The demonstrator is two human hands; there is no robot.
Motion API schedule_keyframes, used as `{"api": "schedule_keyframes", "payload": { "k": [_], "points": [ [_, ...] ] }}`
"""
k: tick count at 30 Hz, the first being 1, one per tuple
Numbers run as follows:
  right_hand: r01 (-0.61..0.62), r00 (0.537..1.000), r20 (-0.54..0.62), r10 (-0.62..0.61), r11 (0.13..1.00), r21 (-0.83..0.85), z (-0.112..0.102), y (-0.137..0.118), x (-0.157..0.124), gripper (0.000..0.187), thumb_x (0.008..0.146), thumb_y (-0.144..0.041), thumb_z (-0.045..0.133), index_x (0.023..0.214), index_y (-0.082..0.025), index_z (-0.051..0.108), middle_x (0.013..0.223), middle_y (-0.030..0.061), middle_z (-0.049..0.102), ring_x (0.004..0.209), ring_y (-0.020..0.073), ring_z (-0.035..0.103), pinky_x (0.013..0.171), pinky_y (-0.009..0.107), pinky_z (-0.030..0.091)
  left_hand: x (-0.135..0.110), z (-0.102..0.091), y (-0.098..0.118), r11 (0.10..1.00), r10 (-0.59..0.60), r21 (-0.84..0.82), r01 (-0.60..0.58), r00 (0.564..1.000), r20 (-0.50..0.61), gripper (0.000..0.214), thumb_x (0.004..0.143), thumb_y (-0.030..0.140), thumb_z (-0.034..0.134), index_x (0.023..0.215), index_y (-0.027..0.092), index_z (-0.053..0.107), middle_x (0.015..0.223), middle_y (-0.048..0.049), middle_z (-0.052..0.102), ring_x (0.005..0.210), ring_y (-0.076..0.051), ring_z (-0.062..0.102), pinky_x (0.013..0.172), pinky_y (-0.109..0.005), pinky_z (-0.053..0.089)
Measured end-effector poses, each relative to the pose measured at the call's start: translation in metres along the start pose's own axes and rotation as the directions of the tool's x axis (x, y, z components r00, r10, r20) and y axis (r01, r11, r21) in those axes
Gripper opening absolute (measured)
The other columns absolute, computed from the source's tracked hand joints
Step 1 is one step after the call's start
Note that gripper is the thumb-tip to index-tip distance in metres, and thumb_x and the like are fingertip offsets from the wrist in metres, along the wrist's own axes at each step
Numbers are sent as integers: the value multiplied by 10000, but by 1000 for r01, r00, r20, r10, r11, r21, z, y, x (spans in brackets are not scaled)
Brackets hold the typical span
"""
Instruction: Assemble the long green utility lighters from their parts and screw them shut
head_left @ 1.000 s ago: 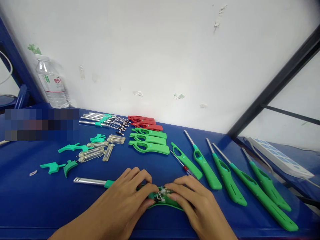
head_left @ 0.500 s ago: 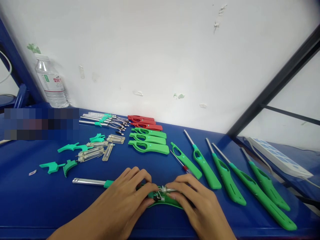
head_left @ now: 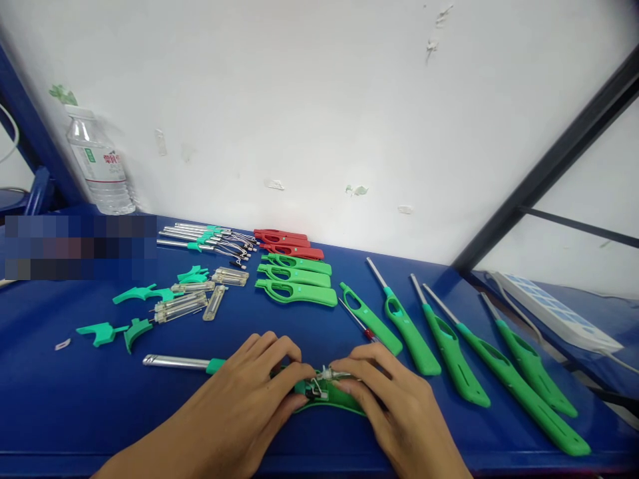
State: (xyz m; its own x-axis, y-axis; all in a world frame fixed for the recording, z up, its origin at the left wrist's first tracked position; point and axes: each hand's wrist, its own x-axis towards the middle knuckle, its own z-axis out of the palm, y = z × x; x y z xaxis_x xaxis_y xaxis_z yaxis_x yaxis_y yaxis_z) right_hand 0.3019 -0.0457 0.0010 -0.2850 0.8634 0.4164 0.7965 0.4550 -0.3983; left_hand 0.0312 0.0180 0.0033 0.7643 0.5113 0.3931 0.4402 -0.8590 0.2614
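A green half-shell of a gas lighter (head_left: 333, 398) lies near the table's front edge, its metal tube (head_left: 176, 362) pointing left. My left hand (head_left: 262, 392) is closed over its front part, finger and thumb pinching at a small black igniter piece (head_left: 314, 392). My right hand (head_left: 387, 392) grips a clear fuel tank (head_left: 330, 374) over the shell; the fingers cover most of it. A thin white wire or lever shows between the two hands.
Loose teal triggers (head_left: 102, 332) and clear fuel tanks (head_left: 180, 307) lie left, wired metal tubes (head_left: 194, 234) behind them. Green shells (head_left: 304, 295), red shells (head_left: 294, 251), a screwdriver (head_left: 368, 334) and several lighters (head_left: 456, 366) lie beyond and right. A bottle (head_left: 102, 166) stands back left.
My right hand has shifted the clear fuel tank slightly at the shell, and its nozzle end now sits a little higher. My left hand keeps its hold.
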Motion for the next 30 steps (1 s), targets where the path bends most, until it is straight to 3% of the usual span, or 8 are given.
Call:
{"api": "schedule_keyframes", "payload": {
  "k": [8, 18, 30],
  "points": [
    [24, 997, -75, -26, 999, -29, -1, -6, 5, 382, 1241, -359, 442, 1229, -265, 812, 1128, 56, 812, 952, 193, 839, 902, 275, 661, -1, 0, 2, 1000, -5, -9, 5, 1000, -11, 301, 1156, 150, 556, 1387, 317, 652, 1272, -16, 708, 1120, -255, 702, 1060, -426, 553],
    [-6, 999, -49, 6, 1000, 4, -2, -8, 6, 452, 1250, -426, 399, 1212, -274, 823, 1106, 44, 814, 940, 186, 828, 881, 277, 643, 1, 4, 1, 1000, 0, -11, -1, 998, -56, 279, 1158, 148, 544, 1349, 303, 675, 1239, -15, 720, 1073, -249, 695, 1053, -417, 534],
    [-2, 998, -59, 2, 1000, 0, -2, -8, 6, 492, 1250, -473, 381, 1183, -273, 825, 1086, 43, 818, 926, 181, 828, 854, 264, 639, 2, 1, 2, 999, 37, 21, -37, 999, -15, 251, 1164, 139, 525, 1327, 295, 636, 1233, -13, 744, 1060, -252, 725, 1059, -422, 538]
  ]
}}
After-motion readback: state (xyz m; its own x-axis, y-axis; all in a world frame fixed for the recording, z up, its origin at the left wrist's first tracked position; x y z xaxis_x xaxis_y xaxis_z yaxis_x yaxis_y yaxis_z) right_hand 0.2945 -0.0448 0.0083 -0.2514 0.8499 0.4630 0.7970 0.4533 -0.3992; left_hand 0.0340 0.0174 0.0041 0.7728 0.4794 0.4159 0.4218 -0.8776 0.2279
